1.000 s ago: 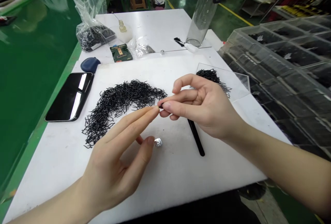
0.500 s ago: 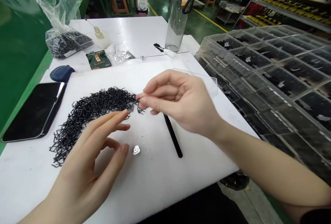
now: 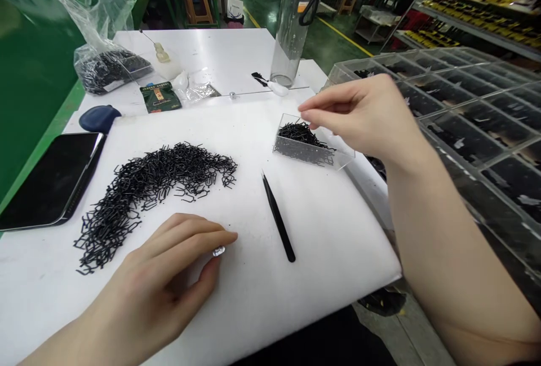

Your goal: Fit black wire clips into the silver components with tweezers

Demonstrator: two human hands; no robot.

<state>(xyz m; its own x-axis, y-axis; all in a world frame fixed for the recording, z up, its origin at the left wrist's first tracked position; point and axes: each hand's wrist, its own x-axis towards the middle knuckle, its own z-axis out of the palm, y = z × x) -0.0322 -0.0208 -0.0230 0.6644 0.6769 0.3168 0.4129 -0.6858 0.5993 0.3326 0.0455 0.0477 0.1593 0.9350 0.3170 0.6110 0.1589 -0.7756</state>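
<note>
My left hand (image 3: 169, 276) rests low over the white work surface (image 3: 321, 276), thumb and fingers apart around a small clear, shiny square piece (image 3: 218, 251) that lies on the surface. My right hand (image 3: 359, 115) hangs above a small clear plastic box (image 3: 304, 152), thumb and forefinger pinched together; anything between the tips is too small to make out. Short bent black wire-like pieces (image 3: 300, 132) fill part of the box. A curved heap of similar black pieces (image 3: 164, 169) spreads beyond my left hand. Black tweezers (image 3: 279, 219) lie between my hands.
A phone (image 3: 51, 180) and a dark blue object (image 3: 99, 119) sit at the left. Farther back are a plastic bag of black pieces (image 3: 105, 70), a green packet (image 3: 159, 97) and a water bottle (image 3: 289, 34). Clear compartment boxes (image 3: 460, 110) are stacked at the right.
My right hand has moved from the edge of the heap, right and away, to above the clear box, which now shows. My left hand has come in around the clear square piece.
</note>
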